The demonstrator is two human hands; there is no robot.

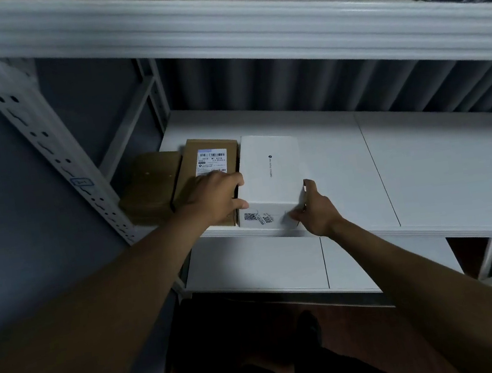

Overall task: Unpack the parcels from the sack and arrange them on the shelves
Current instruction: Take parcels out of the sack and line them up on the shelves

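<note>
While your left hand (219,197) and right hand (312,208) grip its near corners, the white box (268,176) sits on the shelf (441,165), touching a labelled brown box (207,166).

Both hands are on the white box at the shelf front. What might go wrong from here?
1. The white box sits right at the front edge of the shelf; its near end may overhang, so letting go now could tip it off.
2. The left hand lies between the white box and the labelled box; pushing left could pinch fingers.
3. The right hand holds only the near right corner, so that grip may slip.
</note>
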